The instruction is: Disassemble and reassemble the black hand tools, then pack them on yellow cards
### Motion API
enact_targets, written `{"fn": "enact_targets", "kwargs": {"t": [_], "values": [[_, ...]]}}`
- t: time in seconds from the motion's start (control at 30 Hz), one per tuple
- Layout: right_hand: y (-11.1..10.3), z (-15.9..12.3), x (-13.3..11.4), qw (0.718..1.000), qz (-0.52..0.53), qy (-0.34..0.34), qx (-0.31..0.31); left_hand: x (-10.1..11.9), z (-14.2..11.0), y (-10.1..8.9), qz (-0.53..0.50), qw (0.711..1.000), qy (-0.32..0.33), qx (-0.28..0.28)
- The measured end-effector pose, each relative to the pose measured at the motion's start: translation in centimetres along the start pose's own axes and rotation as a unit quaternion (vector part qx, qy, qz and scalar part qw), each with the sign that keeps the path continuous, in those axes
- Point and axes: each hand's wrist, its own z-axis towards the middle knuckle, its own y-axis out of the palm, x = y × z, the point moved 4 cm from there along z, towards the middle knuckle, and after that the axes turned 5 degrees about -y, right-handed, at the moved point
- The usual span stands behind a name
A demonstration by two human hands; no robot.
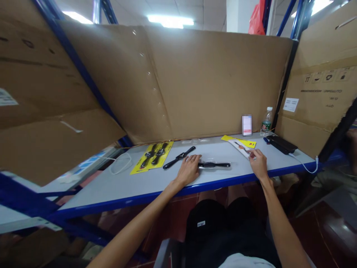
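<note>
My left hand (pixel 189 169) is on the table, its fingers closed over the left end of a black spokeshave (pixel 214 165). Clear plastic surrounds that spokeshave, and its left handle is hidden under my fingers. Just left of the hand a second, loose black spokeshave (pixel 179 158) lies at a slant. My right hand (pixel 258 162) pinches the near corner of a white printed card (pixel 238 147) with a tool picture on it. Under the far end of this card lies a yellow card (pixel 247 143). At the left, yellow packs (pixel 142 160) carry black spokeshaves.
Cardboard walls (pixel 217 82) close off the back and both sides. A phone (pixel 247 125) and a water bottle (pixel 266 122) stand at the back right. Nearer lies a black case (pixel 281 144) with a white cable. Another white cable (pixel 121 172) loops at the left.
</note>
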Motion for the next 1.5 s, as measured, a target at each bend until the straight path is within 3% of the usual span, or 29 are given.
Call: {"fn": "enact_targets", "kwargs": {"t": [0.07,0.13,0.2,0.27,0.37,0.53,0.63,0.83,0.9,0.97,1.07,1.1,1.17,1.23,1.33,1.4,1.5], "values": [[-1.1,-2.2,-0.5,0.999,0.032,0.032,0.029,-0.2,0.0,0.1,-0.004,1.0,-0.009,-0.001],[-2.7,-4.1,-0.2,0.982,0.096,0.122,0.109,-0.2,0.0,0.1,-0.003,1.0,-0.012,-0.004],[-3.9,-5.6,-0.2,0.938,0.212,0.217,0.166,-0.2,0.0,-0.1,-0.004,1.0,-0.009,-0.005],[-4.6,-6.5,-1.7,0.884,0.342,0.268,0.172,-0.2,-0.1,-0.2,-0.008,1.0,-0.005,-0.001],[-5.9,-7.0,-6.4,0.843,0.445,0.258,0.159,-0.3,-0.1,-0.2,-0.005,1.0,-0.01,0.0],[-7.4,-7.5,-13.9,0.833,0.508,0.187,0.113,-0.2,0.0,-0.2,-0.002,1.0,-0.013,-0.005],[-7.7,-7.7,-15.4,0.834,0.519,0.16,0.102,-0.1,0.0,-0.3,-0.001,1.0,-0.016,-0.005],[-7.1,-8.0,-15.7,0.838,0.521,0.139,0.087,-0.3,0.0,-0.2,0.003,1.0,-0.014,-0.001],[-7.1,-8.0,-15.1,0.852,0.497,0.139,0.091,-0.3,0.0,-0.1,0.004,1.0,-0.015,-0.003],[-7.4,-7.8,-13.4,0.891,0.412,0.141,0.13,-0.3,0.0,-0.1,0.004,1.0,-0.019,-0.005],[-7.8,-6.3,-9.1,0.962,0.15,0.143,0.178,-0.1,0.1,-0.1,0.004,1.0,-0.022,-0.007],[-7.5,-5.4,-7.5,0.975,0.065,0.139,0.158,-0.1,0.1,-0.1,0.003,1.0,-0.023,-0.007],[-5.7,-3.3,-4.5,0.989,-0.075,0.12,0.048,0.0,0.2,-0.1,0.0,1.0,-0.024,-0.007],[-3.5,-1.5,-1.8,0.97,-0.194,0.135,-0.052,0.0,0.2,-0.1,-0.004,1.0,-0.024,-0.005],[-0.8,0.4,1.1,0.918,-0.308,0.183,-0.169,0.0,0.2,-0.2,-0.009,1.0,-0.022,-0.002],[0.0,1.4,2.4,0.895,-0.335,0.209,-0.206,0.1,0.2,-0.3,-0.012,1.0,-0.024,-0.005],[0.0,2.4,3.8,0.886,-0.322,0.237,-0.235,0.2,0.2,-0.4,-0.014,0.999,-0.029,-0.012]]}}
